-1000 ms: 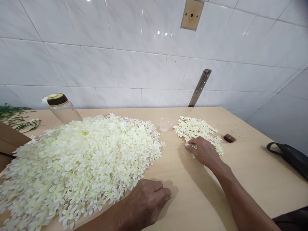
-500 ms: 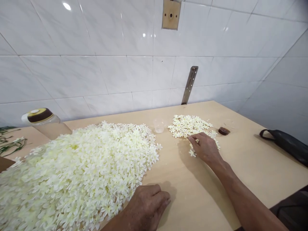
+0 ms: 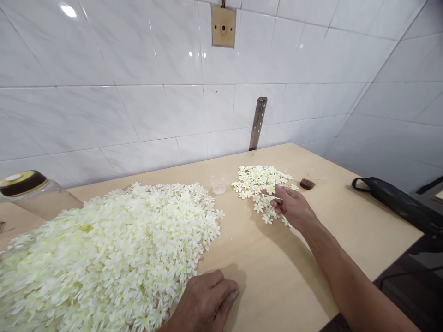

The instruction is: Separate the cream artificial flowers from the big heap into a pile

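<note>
My right hand [image 3: 290, 205] is over the small patch of white artificial flowers [image 3: 258, 177] at the centre right. A single flower [image 3: 271, 189] with a yellow middle shows between its thumb and forefinger; the other fingers curl loosely below. My left hand [image 3: 207, 297] rests on the table at the bottom, beside the big heap of the same white flowers [image 3: 134, 249]. Its fingers are curled together, and what is in them, if anything, is hidden.
A clear plastic cup [image 3: 218, 183] stands between the two groups of flowers. Right of the patch sits a small dark brown piece [image 3: 307, 184]. A black pouch [image 3: 391, 198] lies at the right edge. A jar with a brown-and-yellow lid [image 3: 26, 184] is at far left, near the tiled wall [image 3: 148, 110].
My right hand has turned from palm-down to sideways over the flower patch, and a flower now shows at its fingertips. The view has swung right. My left hand stays curled beside the heap.
</note>
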`<control>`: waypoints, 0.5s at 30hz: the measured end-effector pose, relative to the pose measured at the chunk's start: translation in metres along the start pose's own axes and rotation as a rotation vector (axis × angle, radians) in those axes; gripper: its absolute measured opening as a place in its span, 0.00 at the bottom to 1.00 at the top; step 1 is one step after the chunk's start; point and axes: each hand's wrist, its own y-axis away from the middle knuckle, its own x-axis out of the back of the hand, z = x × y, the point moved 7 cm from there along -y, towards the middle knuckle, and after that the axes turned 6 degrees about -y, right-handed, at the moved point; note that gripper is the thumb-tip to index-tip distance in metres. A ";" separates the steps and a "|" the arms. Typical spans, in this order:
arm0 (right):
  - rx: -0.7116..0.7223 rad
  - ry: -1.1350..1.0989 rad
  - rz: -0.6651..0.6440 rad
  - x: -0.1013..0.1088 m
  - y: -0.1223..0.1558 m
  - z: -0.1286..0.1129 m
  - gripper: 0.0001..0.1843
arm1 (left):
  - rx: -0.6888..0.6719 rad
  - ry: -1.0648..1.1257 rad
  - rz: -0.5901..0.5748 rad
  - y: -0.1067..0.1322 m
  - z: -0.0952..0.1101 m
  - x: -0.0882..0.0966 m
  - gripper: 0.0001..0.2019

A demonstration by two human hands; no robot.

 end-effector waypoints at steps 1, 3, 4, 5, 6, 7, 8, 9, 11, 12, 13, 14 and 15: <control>-0.019 -0.033 -0.011 0.000 -0.001 0.002 0.22 | 0.000 0.003 0.000 0.000 -0.001 -0.001 0.09; -0.059 -0.089 -0.044 -0.001 -0.003 0.006 0.21 | -0.006 0.012 0.000 0.000 -0.003 -0.002 0.09; -0.075 -0.112 -0.065 -0.002 -0.004 0.007 0.20 | -0.009 0.018 0.003 0.000 -0.004 -0.003 0.09; -0.086 -0.129 -0.086 -0.002 -0.004 0.007 0.20 | -0.008 0.024 0.005 0.000 -0.006 -0.004 0.09; -0.092 -0.140 -0.109 -0.003 -0.004 0.007 0.19 | -0.003 0.030 0.006 0.000 -0.007 -0.005 0.09; -0.092 -0.143 -0.132 -0.004 -0.004 0.006 0.20 | 0.003 0.037 0.006 0.000 -0.009 -0.006 0.09; -0.088 -0.143 -0.156 -0.004 -0.004 0.004 0.20 | 0.011 0.042 0.002 0.001 -0.010 -0.007 0.09; -0.083 -0.140 -0.180 -0.004 -0.003 0.003 0.22 | 0.020 0.047 -0.001 0.001 -0.011 -0.008 0.09; -0.077 -0.138 -0.228 -0.005 -0.003 0.000 0.23 | 0.025 0.062 -0.005 0.002 -0.012 -0.009 0.09; -0.076 -0.140 -0.249 -0.006 -0.002 -0.001 0.23 | 0.027 0.071 -0.002 0.002 -0.013 -0.009 0.09; -0.074 -0.142 -0.268 -0.006 -0.002 -0.001 0.23 | 0.033 0.078 0.004 0.003 -0.013 -0.009 0.09; -0.072 -0.143 -0.287 -0.006 -0.002 -0.001 0.22 | 0.039 0.084 0.009 0.003 -0.014 -0.009 0.09; -0.072 -0.141 -0.305 -0.007 -0.002 0.000 0.22 | 0.043 0.089 0.012 0.003 -0.015 -0.008 0.09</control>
